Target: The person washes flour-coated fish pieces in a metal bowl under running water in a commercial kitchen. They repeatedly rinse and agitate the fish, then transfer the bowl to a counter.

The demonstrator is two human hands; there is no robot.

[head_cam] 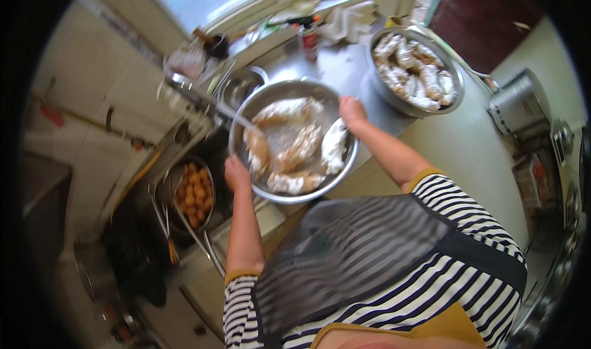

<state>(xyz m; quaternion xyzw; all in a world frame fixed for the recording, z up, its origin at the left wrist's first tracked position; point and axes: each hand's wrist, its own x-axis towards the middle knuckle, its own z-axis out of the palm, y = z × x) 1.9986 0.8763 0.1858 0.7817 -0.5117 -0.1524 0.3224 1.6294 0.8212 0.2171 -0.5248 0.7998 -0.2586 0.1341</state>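
Both my hands grip a wide metal basin (277,138) in front of my body. My left hand (238,173) closes on its left rim. On the upper right rim is my right hand (353,111), its fingers curled over the edge. Inside lie several elongated pieces of food, patchily coated in white powder; one thickly coated piece (334,146) rests against the right wall. A faucet spout (238,115) reaches across the basin's left side. What the food is, I cannot tell.
More white-coated pieces fill another metal basin (415,108) on the steel counter (339,69). At left, a pan holds round brown food (194,194) near tongs (161,215). A torch canister (308,41) stands below the window. A steel pot (521,99) sits at right.
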